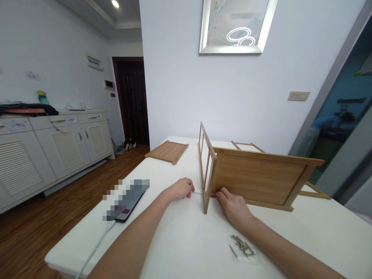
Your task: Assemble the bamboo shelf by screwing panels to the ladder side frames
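Observation:
My left hand (182,188) is closed around a thin metal tool (198,193). Its slim shaft reaches the lower part of an upright slatted wooden frame (206,170); the rest is hidden in my fingers, so I cannot tell its exact kind. On the other side of that frame, my right hand (234,205) pinches the lower edge of a wooden panel (258,176) near the corner where the two meet. The panel stands on its long edge, at an angle to the frame. Below my right hand lies a clear bag of screws (242,246).
A flat wooden panel (168,151) rests on the far left of the white table (174,248). Behind the upright panel lie more wooden frames (315,190). A phone (128,205) with a white cable (94,250) lies by the left edge. A wall stands behind the table.

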### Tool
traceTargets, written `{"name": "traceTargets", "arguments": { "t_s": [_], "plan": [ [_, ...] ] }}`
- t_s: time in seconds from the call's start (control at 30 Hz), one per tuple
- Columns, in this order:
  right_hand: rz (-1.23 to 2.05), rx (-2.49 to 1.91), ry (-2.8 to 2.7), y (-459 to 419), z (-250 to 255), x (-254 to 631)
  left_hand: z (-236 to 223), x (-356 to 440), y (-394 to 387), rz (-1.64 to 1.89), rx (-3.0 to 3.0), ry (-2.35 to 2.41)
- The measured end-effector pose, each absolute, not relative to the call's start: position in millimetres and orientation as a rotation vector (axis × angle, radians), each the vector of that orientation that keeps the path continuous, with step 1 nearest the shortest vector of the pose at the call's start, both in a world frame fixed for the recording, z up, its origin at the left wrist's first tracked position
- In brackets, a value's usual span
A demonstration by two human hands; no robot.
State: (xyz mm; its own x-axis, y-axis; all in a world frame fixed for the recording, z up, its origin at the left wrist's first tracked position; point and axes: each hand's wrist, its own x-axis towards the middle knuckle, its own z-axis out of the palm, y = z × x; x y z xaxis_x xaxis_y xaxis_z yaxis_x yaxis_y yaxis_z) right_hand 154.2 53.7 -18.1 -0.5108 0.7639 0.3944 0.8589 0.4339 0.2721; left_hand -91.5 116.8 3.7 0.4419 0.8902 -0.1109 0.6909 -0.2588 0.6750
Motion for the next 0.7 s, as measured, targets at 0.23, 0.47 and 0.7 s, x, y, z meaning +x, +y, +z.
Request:
{"name": "traceTargets", "arguments": {
  "t_s": [0.23,0.47,0.7],
  "plan": [
    [-0.651,-1.406,-2.481,54.7,-19.2,155.1,2.3,-95.8,123.3,0.422,1.849,1.253],
    [-0.658,-1.439,-2.474,54.5,-20.0,155.2,-1.1,-94.3,122.6,0.486,1.634,1.223],
    [-0.647,-1.456,-2.477,55.0,-20.6,154.9,-3.7,-95.3,125.4,0.526,1.404,1.166]
  ]
}}
